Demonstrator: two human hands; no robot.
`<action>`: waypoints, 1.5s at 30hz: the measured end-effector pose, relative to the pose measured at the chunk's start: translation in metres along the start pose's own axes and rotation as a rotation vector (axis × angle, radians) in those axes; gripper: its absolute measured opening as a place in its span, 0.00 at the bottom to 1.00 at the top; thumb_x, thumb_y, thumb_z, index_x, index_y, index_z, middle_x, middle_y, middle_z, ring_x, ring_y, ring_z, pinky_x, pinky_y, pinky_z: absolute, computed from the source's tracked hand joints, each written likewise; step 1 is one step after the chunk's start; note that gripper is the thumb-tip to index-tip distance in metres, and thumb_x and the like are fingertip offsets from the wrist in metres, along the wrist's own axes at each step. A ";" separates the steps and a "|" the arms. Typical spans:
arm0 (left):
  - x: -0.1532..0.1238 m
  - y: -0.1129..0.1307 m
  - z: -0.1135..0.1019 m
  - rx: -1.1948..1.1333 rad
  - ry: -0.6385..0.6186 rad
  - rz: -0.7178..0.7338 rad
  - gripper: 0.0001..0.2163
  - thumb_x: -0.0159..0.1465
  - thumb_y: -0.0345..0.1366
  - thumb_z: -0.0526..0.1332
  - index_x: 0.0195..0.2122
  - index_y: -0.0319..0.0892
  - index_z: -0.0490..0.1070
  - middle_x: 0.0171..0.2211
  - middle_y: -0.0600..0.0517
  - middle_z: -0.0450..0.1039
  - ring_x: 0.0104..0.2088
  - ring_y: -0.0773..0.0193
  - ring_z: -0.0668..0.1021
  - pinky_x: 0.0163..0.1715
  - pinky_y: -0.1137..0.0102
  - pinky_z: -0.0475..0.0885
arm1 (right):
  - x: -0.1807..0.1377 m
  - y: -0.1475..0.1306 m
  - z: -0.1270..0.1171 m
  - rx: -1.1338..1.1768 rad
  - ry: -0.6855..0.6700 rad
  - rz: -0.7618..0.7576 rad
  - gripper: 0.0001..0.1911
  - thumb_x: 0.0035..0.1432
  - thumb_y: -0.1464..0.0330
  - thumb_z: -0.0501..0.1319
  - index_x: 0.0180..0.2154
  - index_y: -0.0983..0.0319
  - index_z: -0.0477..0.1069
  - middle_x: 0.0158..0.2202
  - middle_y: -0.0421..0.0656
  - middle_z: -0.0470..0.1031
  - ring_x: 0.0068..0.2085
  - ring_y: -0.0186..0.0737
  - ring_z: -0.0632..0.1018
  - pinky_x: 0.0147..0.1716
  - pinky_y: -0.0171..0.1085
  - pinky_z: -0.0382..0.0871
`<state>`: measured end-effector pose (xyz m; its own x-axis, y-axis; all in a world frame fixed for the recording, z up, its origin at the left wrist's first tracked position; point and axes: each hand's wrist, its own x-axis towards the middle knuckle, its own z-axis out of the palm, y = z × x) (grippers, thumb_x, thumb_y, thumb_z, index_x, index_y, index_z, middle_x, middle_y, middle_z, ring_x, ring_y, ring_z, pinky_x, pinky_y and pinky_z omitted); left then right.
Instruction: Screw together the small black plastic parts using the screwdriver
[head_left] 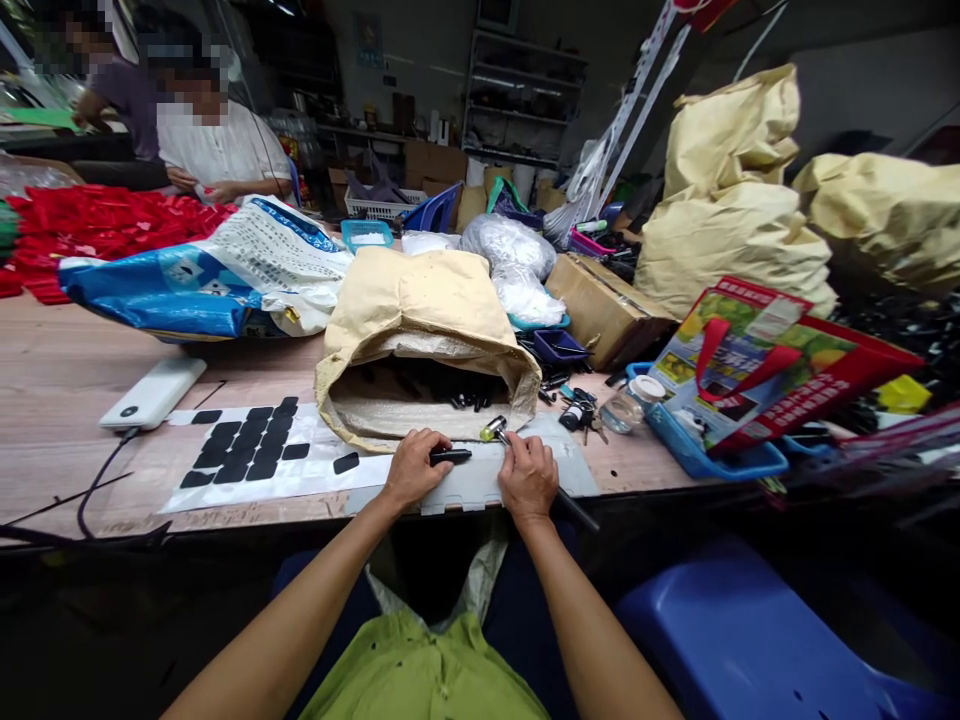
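My left hand point(415, 466) is closed round a short black stick-like part point(451, 456) lying level over a grey sheet point(480, 480) at the table's near edge. My right hand point(527, 477) is closed on a thin tool with a shiny tip point(493, 429); its dark handle point(577, 510) sticks out past the wrist. The tip sits just right of the black part's end. Right behind both hands lies an open tan sack point(420, 330) with several black parts inside.
A white sheet with black oval pads point(251, 445) and a white power bank point(154, 392) lie to the left. A blue-white bag point(202, 275), a cardboard box point(604, 305), a blue tray with a printed bag point(750, 370) and keys point(581, 412) crowd the table. Two people sit far left. A blue stool point(750, 640) is below right.
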<state>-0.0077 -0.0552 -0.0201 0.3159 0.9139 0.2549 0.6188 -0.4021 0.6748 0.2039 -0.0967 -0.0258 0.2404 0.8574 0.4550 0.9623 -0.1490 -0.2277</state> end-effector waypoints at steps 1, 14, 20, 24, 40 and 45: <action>0.000 -0.001 0.000 0.004 -0.003 0.002 0.08 0.56 0.31 0.67 0.38 0.45 0.76 0.37 0.51 0.77 0.40 0.56 0.74 0.43 0.62 0.68 | 0.000 0.000 0.000 0.000 0.000 0.001 0.15 0.65 0.70 0.60 0.52 0.54 0.76 0.41 0.44 0.72 0.43 0.44 0.67 0.40 0.40 0.55; 0.000 0.001 0.000 0.020 -0.007 -0.001 0.08 0.57 0.33 0.70 0.39 0.45 0.79 0.35 0.52 0.76 0.40 0.57 0.73 0.43 0.64 0.66 | 0.002 -0.002 -0.034 0.379 -0.013 -0.051 0.17 0.69 0.68 0.53 0.54 0.59 0.75 0.44 0.47 0.76 0.47 0.44 0.74 0.47 0.39 0.67; 0.000 -0.001 0.001 0.008 0.003 0.019 0.08 0.59 0.35 0.70 0.40 0.45 0.82 0.33 0.51 0.75 0.39 0.58 0.72 0.43 0.64 0.66 | -0.019 -0.017 -0.042 0.542 -0.113 -0.069 0.18 0.70 0.68 0.52 0.55 0.59 0.74 0.47 0.47 0.77 0.48 0.43 0.77 0.50 0.39 0.70; 0.000 -0.004 0.003 0.012 0.016 0.029 0.09 0.60 0.35 0.70 0.42 0.45 0.82 0.34 0.51 0.76 0.39 0.58 0.72 0.43 0.65 0.66 | -0.025 -0.022 -0.043 0.467 -0.099 -0.097 0.19 0.70 0.68 0.52 0.56 0.57 0.74 0.45 0.45 0.77 0.47 0.42 0.77 0.48 0.38 0.69; 0.000 -0.003 0.002 0.020 -0.025 -0.014 0.07 0.59 0.36 0.69 0.39 0.47 0.81 0.35 0.51 0.74 0.41 0.57 0.73 0.44 0.63 0.67 | -0.027 -0.046 -0.048 0.351 -0.140 -0.203 0.19 0.70 0.70 0.52 0.57 0.56 0.75 0.38 0.44 0.75 0.42 0.40 0.75 0.42 0.34 0.67; 0.000 -0.001 0.000 -0.004 -0.003 -0.020 0.10 0.56 0.31 0.68 0.40 0.45 0.81 0.35 0.51 0.76 0.42 0.56 0.73 0.46 0.63 0.68 | -0.016 -0.039 -0.044 0.349 -0.116 -0.156 0.19 0.69 0.70 0.53 0.56 0.56 0.75 0.41 0.44 0.76 0.44 0.40 0.75 0.43 0.34 0.67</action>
<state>-0.0077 -0.0549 -0.0208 0.3055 0.9216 0.2393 0.6222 -0.3834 0.6826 0.1684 -0.1262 0.0137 0.0595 0.9094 0.4115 0.8799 0.1469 -0.4518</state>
